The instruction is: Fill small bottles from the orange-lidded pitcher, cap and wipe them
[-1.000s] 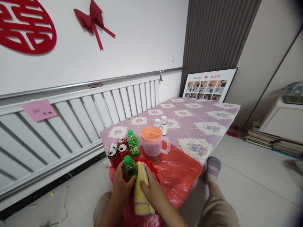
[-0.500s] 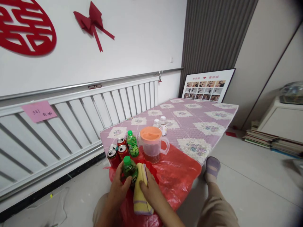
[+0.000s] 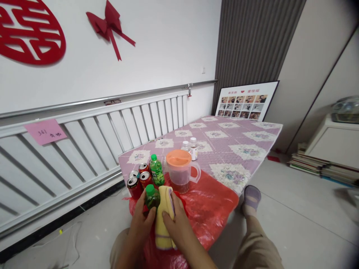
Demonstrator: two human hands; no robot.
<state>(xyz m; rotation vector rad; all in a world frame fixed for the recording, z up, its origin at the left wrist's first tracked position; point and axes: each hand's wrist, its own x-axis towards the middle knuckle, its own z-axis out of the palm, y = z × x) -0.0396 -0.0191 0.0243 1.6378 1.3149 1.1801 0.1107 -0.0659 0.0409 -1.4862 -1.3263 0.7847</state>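
My left hand (image 3: 140, 220) is wrapped round a green-capped bottle (image 3: 152, 198) at the near end of the table. Against the bottle's right side, my right hand (image 3: 174, 213) grips a folded yellow cloth (image 3: 162, 228) with a purple edge. Both are above a red plastic sheet (image 3: 207, 209). Just beyond my hands stands a second green bottle (image 3: 157, 171), upright, with several opened drink cans (image 3: 146, 180) to its left. A clear pitcher (image 3: 179, 177) with an orange lid is behind the cloth. The lower part of the held bottle is hidden by my fingers and the cloth.
Two small white-capped bottles (image 3: 193, 148) stand behind the pitcher on the floral tablecloth (image 3: 215, 134). A white radiator (image 3: 112, 138) runs along the table's left side. A photo board (image 3: 244, 101) leans at the far end. Stacked books (image 3: 305, 164) lie at the right.
The yellow cloth and my right hand have moved slightly left and up along the held bottle, covering more of its right side. My left hand still holds the bottle.
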